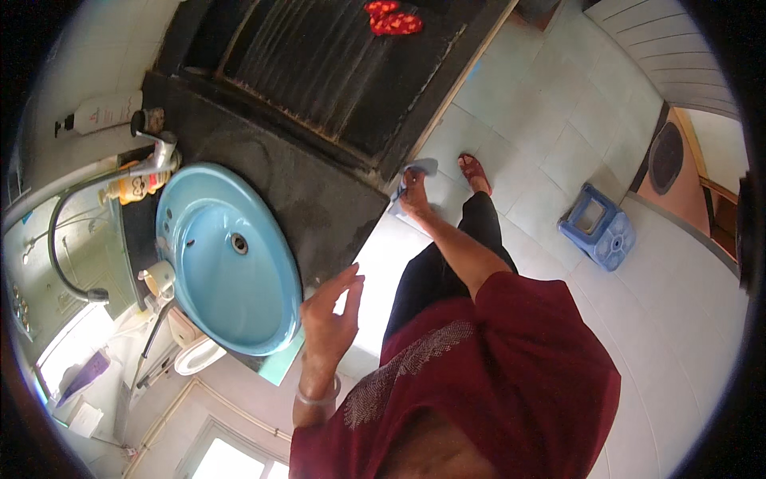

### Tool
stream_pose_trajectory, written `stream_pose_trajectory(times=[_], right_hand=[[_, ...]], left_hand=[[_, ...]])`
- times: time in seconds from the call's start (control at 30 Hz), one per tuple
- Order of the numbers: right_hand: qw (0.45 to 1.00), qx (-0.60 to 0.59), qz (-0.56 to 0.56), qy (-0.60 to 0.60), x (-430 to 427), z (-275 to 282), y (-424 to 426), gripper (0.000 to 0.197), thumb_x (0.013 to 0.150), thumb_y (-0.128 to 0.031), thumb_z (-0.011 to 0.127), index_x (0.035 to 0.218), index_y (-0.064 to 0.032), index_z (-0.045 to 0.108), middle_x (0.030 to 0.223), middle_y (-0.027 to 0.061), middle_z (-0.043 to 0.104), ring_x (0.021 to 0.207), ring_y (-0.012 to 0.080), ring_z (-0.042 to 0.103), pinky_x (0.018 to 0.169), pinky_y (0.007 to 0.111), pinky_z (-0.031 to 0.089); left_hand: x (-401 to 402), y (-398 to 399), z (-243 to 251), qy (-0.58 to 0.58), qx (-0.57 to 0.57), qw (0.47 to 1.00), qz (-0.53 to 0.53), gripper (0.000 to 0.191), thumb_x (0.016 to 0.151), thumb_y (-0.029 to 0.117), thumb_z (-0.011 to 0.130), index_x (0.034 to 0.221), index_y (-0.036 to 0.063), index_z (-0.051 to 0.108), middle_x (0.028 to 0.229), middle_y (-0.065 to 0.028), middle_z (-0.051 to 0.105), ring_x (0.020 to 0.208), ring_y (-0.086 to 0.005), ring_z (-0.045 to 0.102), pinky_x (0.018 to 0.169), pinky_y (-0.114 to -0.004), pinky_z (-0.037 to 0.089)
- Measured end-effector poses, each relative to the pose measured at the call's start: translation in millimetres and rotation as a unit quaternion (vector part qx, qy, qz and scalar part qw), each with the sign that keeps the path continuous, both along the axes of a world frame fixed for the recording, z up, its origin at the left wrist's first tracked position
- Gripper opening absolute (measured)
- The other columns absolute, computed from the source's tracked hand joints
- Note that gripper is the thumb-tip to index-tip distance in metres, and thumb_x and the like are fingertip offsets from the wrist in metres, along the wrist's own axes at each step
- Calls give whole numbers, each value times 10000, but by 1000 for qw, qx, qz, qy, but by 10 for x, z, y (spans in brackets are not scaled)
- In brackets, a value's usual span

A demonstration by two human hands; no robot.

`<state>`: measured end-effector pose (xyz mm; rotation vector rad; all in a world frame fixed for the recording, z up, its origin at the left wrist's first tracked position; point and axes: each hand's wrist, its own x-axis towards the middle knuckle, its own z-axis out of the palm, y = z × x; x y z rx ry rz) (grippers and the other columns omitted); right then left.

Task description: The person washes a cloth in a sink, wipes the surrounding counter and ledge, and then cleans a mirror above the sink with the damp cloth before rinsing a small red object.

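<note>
My right hand (414,194) grips a grey-blue cloth (426,166) at the front edge of the dark stone counter (323,209), by its corner. Bunched under the fingers, the cloth is partly hidden. My left hand (330,317), with a pale bangle on its wrist, is empty, and its fingers are apart. It hovers beside the rim of a light-blue oval washbasin (239,299) set into the counter. The basin's metal drain (239,243) is visible, and I see no water standing in the bowl.
A ribbed dark wash trough (311,72) adjoins the counter, with a red patterned cloth item (395,19) in it. Behind the basin stand a faucet (163,149), a yellow pump bottle (134,184), a white pump bottle (108,114) and a cup (159,278). A blue plastic stool (598,227) lies on the tiled floor.
</note>
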<state>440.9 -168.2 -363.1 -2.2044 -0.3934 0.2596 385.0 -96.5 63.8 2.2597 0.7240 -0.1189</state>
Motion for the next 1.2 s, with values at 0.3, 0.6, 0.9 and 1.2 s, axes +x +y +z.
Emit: stream_pose_trajectory(times=[0.3, 0.6, 0.9, 1.2], right_hand=[[685, 303, 97, 656, 701, 1829, -893, 187, 754, -154, 545, 812, 15, 603, 744, 73, 572, 609, 141, 540, 522, 279, 422], [670, 359, 130, 637, 1118, 3006, -1573, 361, 777, -262, 565, 986, 32, 579, 873, 104, 595, 767, 186, 558, 679, 272, 446], [721, 400, -1, 566, 1104, 2669, -1629, 695, 799, -575, 493, 1274, -78, 392, 1195, 64, 445, 1074, 180, 406, 886, 328, 328], [520, 444, -239, 690, 965, 2360, -891, 470, 869, -522, 406, 983, -94, 563, 843, 69, 584, 740, 189, 530, 673, 320, 441]], left_hand=[[138, -90, -417, -53, -46, 989, -134, 337, 817, 181, 578, 1082, -24, 543, 1012, -201, 595, 886, -346, 594, 777, -368, 472], [737, -359, -627, 47, -356, 920, -157, 288, 796, 251, 618, 927, 2, 555, 735, -44, 556, 673, -107, 504, 618, -259, 413], [1070, -711, -921, -2, -264, 955, -138, 279, 785, 207, 607, 920, -5, 486, 833, -110, 540, 734, -179, 505, 671, -298, 420], [777, -849, -902, 102, -288, 951, -46, 528, 866, 220, 529, 1270, -48, 320, 1258, -188, 401, 1163, -230, 405, 934, -323, 388]])
